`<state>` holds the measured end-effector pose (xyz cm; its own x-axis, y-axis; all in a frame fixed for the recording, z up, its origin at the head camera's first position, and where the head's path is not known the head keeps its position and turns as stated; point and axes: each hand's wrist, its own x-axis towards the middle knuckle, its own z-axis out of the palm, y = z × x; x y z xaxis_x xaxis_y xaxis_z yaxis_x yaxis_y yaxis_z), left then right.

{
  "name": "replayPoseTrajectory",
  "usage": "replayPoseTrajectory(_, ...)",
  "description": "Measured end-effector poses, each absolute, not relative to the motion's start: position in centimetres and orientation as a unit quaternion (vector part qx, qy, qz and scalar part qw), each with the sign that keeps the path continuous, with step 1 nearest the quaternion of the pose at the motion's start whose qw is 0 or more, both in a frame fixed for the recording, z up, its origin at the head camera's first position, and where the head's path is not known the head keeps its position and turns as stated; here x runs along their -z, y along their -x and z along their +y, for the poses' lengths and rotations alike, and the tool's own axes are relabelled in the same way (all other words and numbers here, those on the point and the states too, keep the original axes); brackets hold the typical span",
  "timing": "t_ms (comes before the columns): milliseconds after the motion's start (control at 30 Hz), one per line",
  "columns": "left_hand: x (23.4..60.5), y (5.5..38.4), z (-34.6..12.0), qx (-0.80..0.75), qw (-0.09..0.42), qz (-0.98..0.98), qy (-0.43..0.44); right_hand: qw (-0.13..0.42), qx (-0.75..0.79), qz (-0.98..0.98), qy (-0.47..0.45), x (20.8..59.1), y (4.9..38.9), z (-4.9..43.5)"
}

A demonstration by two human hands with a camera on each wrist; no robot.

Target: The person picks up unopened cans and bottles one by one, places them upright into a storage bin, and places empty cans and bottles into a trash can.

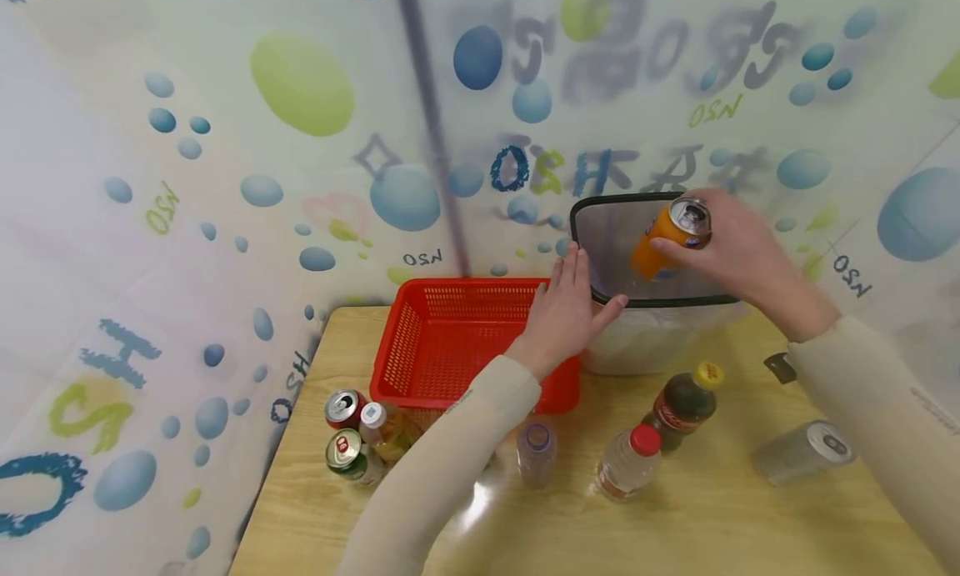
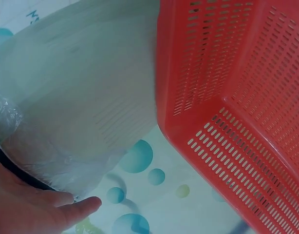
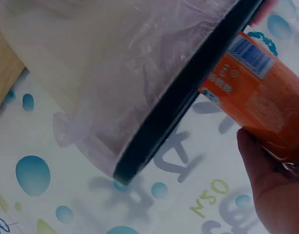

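My right hand [image 1: 723, 242] grips an orange soda can [image 1: 654, 241], tilted over the mouth of a white bin [image 1: 637, 338] lined with a clear plastic bag. In the right wrist view the can [image 3: 266, 92] slants past the dark rim [image 3: 154, 131], its lower end hidden behind it. My left hand [image 1: 564, 309] lies at the bin's left rim, fingers straight and thumb spread. The left wrist view shows these fingers [image 2: 66, 207] against the dark rim and the bag. Beside the bin, partly behind my left forearm, is a red perforated basket [image 1: 450, 286].
Two cans [image 1: 347, 449] and a juice bottle [image 1: 384, 430] stand left, before the basket. A small clear bottle [image 1: 537, 455], a red-capped bottle [image 1: 626, 468] and a yellow-capped cola bottle [image 1: 681, 409] stand front of the bin. A silver can [image 1: 802, 453] lies right. A patterned curtain [image 1: 360, 167] hangs behind.
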<state>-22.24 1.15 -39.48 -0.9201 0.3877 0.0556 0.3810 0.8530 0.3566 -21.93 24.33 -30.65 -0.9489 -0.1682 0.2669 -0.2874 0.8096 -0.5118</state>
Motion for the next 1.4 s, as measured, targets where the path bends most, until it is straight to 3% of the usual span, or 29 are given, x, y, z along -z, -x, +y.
replayPoseTrajectory(300, 39.4, 22.2, 1.0, -0.182, -0.004, 0.961, -0.208, -0.027, -0.248, -0.957, -0.147, 32.2, 25.0, 23.9)
replayPoseTrajectory(567, 39.8, 22.0, 1.3, -0.176, 0.0, 0.962, -0.21, -0.085, -0.141, -0.974, -0.159, 34.0, 26.2, 24.8)
replayPoseTrajectory(733, 39.9, 22.1, 1.4, -0.168, -0.008, 0.963, -0.209, -0.092, -0.137, -0.973, -0.161, 34.1, 26.1, 25.3)
replayPoseTrajectory(933, 39.7, 22.2, 1.2, -0.168, -0.01, 0.963, -0.209, -0.033, -0.154, -0.971, -0.179, 33.1, 25.3, 25.3)
replayPoseTrajectory(1100, 39.6, 22.2, 1.1, -0.172, -0.007, 0.962, -0.212, 0.033, -0.197, -0.966, -0.162, 32.1, 22.7, 25.2)
replayPoseTrajectory(1400, 39.7, 22.4, 1.1, -0.187, -0.008, 0.959, -0.213, 0.237, -0.309, -0.912, -0.132, 32.5, 15.9, 25.7)
